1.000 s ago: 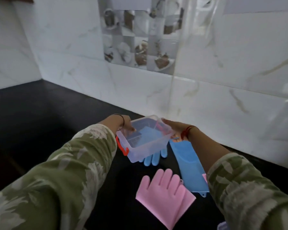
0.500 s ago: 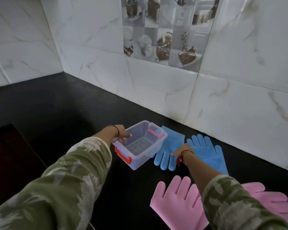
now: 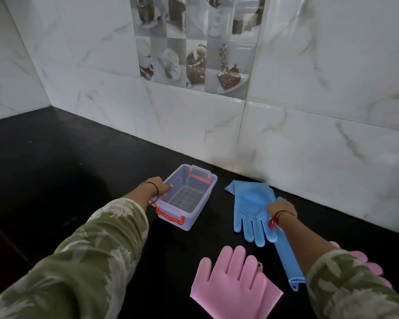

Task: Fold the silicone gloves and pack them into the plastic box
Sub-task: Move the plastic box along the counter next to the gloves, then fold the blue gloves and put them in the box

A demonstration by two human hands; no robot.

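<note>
An empty clear plastic box (image 3: pixel 195 218) with red handles stands on the black counter. My left hand (image 3: pixel 159 188) grips its left rim. Right of the box a blue silicone glove (image 3: pixel 249 204) lies flat, fingers toward me. My right hand (image 3: pixel 279 209) is closed on this glove's right edge. A second blue glove (image 3: pixel 288 261) stretches toward me under my right forearm, partly hidden. One pink glove (image 3: pixel 235 283) lies flat in front of me. Another pink glove (image 3: pixel 367 264) peeks out behind my right sleeve.
The black counter (image 3: pixel 67 162) runs left and back to a white marble-tiled wall (image 3: pixel 309 139) close behind the gloves and box. A corner of the wall is at the far left.
The box was held up in both hands over the gloves; it now sits on the counter to the left, held by my left hand alone. My right hand moved onto the blue glove.
</note>
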